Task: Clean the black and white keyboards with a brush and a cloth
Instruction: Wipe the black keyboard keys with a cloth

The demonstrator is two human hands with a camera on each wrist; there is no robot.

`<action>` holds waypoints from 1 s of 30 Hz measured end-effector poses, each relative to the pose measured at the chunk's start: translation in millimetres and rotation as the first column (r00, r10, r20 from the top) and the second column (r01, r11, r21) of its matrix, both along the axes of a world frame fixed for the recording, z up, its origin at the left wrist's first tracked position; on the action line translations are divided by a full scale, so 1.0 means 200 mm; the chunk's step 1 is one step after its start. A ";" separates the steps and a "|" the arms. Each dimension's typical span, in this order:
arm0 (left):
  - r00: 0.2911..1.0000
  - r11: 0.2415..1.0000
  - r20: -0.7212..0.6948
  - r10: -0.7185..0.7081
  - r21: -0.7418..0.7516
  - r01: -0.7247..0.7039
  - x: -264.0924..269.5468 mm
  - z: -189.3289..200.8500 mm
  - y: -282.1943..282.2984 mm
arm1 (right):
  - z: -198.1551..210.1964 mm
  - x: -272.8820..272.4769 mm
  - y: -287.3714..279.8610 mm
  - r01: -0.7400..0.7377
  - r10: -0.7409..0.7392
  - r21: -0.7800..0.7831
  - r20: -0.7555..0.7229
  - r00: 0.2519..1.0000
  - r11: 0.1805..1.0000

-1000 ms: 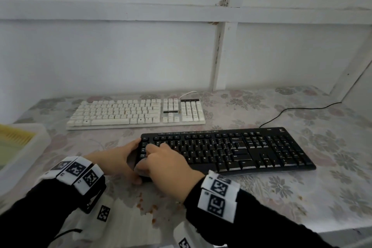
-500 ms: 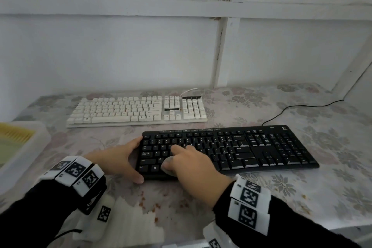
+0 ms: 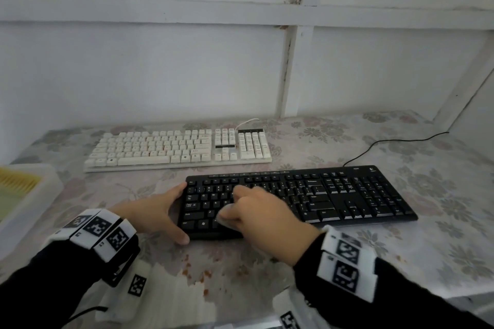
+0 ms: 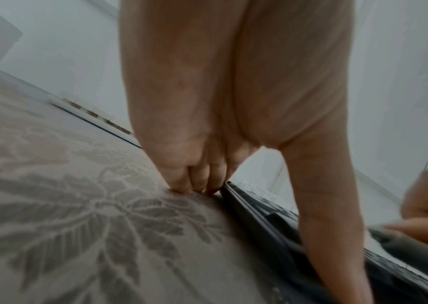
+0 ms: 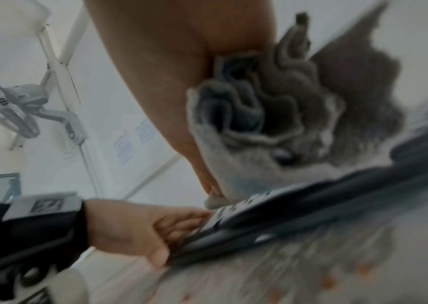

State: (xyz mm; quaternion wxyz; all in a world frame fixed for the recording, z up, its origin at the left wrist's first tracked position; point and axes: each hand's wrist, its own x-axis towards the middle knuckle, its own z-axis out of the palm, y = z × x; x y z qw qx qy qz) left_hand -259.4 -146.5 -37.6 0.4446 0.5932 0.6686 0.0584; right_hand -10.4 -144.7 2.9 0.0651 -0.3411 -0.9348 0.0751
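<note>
Head view shows the cloth step under way on the black keyboard [image 3: 299,195], which lies near the front of the floral worktop [image 3: 441,235]. The right hand [image 3: 262,211] has its fingers curled round a bunched grey cloth [image 3: 227,215] and presses it onto the left-hand letter keys; the right wrist view shows the cloth [image 5: 267,115] crumpled in that grip and touching the key tops. The left hand [image 3: 157,211] braces the keyboard's left end, thumb on the front edge and fingers at the far corner, so its grip is a loose clamp on the case rather than a lift. In the left wrist view the fingertips [image 4: 181,185] rest on the worktop just beside the keyboard's edge.

Most of the black keyboard to the right of the cloth looks not yet reached, so I judge the wipe to be in its early part. The next move probably calls for drawing the cloth rightward along the rows while the left hand holds the case from sliding. The white keyboard [image 3: 176,149] lies behind, near the wall, apart from both hands. No brush is visible in any view.

At the left edge stands a white tray [image 3: 40,195] holding something yellow and ribbed; what it is I cannot tell.
</note>
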 end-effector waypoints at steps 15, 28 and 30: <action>0.999 0.999 0.031 0.029 -0.027 -0.028 0.03 0.04 -0.02 | -0.05 0.26 0.01 0.171 -0.175 0.040 0.121 0.977 0.984; 0.999 0.999 0.037 0.015 -0.036 -0.013 0.05 0.07 -0.03 | 0.04 0.55 0.17 0.356 -0.382 0.142 0.295 0.876 0.924; 0.999 0.999 0.049 0.003 -0.033 -0.001 0.04 0.07 -0.03 | 0.05 0.54 0.18 0.298 -0.324 0.146 0.217 0.921 0.943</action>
